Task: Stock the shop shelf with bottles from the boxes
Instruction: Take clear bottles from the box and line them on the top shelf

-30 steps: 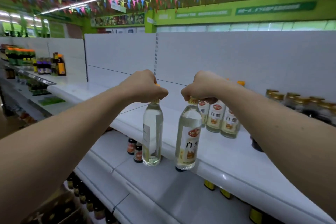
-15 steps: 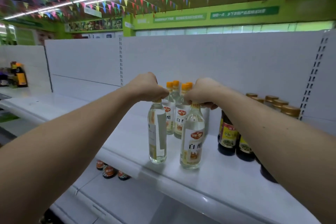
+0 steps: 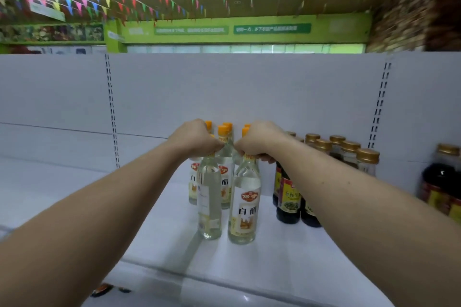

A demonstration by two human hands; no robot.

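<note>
while both arms are reaching forward over the white metal shop shelf [image 3: 249, 264], each hand is carrying one bottle by its neck. the left hand [image 3: 197, 137] is curling shut around the top of a clear glass-looking bottle of pale liquid, label turned away [image 3: 209, 203]; the right hand [image 3: 258, 141] is closing the same way on a matching clear bottle with a cream label and red badge facing out [image 3: 245, 207]. both bottles are hanging or standing upright, side by side and just apart, at the shelf's middle depth; whether their bases are touching the shelf yet, i cannot tell.

handling, as a judgement: full of liquid, they are likely heavy for their slimness, rigid, smooth and breakable if knocked. the neck under the cap is giving a sure hold, though the body is free to swing, so a straight lowering is looking safest.

just behind, a small cluster of like bottles with orange caps [image 3: 223, 147] is standing against the back panel. to the right, dark sauce bottles with yellow-green labels [image 3: 288, 197] are sitting near the right forearm, gold-capped ones [image 3: 349, 149] behind.

pose: forearms are converging, wrists level, knuckles up, fists nearly meeting above the two bottles.
</note>
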